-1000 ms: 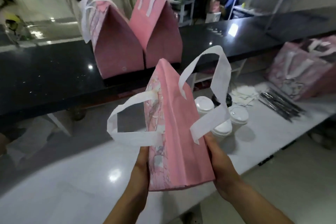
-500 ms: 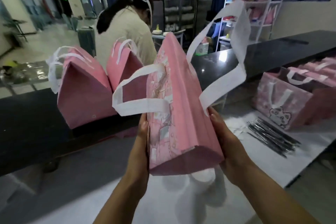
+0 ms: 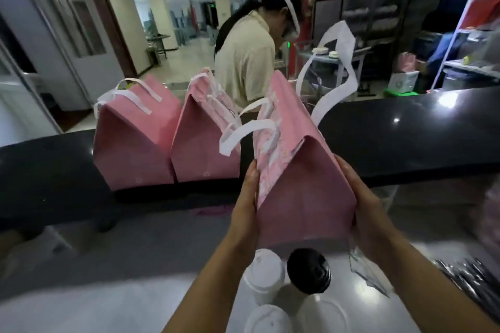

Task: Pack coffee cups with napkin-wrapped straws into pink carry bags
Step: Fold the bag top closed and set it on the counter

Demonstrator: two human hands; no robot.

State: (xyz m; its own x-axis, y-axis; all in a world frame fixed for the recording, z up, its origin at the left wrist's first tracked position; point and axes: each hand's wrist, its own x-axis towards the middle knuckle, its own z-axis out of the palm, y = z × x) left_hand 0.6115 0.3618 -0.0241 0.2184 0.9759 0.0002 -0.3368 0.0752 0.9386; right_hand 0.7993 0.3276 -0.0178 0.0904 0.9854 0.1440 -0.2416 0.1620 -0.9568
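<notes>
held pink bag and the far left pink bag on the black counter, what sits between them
Another pink bag stands on the black counter between them, as the head view shows.

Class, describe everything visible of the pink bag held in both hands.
The bag is pink, of a nonwoven-looking cloth, with a pale print on its left face and two white handles, one standing upward, one looping left. Its top closes into a ridge. The left hand and right hand press flat on its sides, holding it above the cups, before the black counter.
</notes>
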